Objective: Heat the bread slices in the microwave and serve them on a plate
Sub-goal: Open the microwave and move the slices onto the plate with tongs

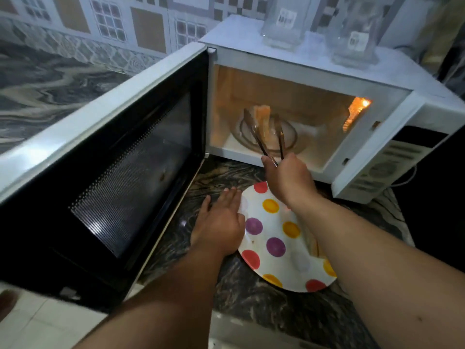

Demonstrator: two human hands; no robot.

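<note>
The white microwave (312, 71) stands on the counter, lit inside. My right hand (286, 180) grips metal tongs (271, 139) that reach into the cavity and clamp a bread slice (263, 119) above the glass turntable (289, 137). In front of the oven lies a white plate (276, 238) with coloured dots. A second bread slice (313, 244) lies on it, mostly hidden under my right forearm. My left hand (221, 220) lies flat with straight fingers on the plate's left rim and the counter.
The microwave door (120, 167) hangs wide open to the left, close to my left hand. Two clear glass jars (284, 21) (354, 34) stand on top of the oven. The dark marbled counter (251, 293) ends near the bottom, with pale floor tiles below.
</note>
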